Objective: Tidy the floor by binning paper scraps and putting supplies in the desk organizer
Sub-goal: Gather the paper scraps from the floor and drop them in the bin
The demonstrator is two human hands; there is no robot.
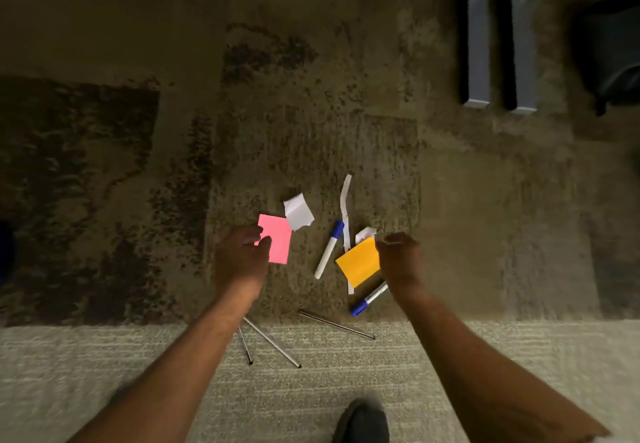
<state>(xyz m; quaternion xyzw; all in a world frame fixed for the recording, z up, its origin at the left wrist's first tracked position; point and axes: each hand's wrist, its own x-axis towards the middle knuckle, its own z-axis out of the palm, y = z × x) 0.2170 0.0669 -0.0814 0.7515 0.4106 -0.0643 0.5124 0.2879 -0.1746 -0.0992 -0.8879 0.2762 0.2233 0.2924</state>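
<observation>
Left hand (242,255) pinches pink paper note (277,242). Right hand (400,259) closed on orange paper note (358,264). 2 blue-capped white markers (329,249) (367,298), white torn scraps (298,215), 3 thin metal rods (336,324) lie on brown patterned rug (311,113). Dark bin (614,51) top right, contents hidden.

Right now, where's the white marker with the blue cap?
Head view, centre: the white marker lies on the rug between the pink note at the left hand and the orange note at the right hand.
</observation>
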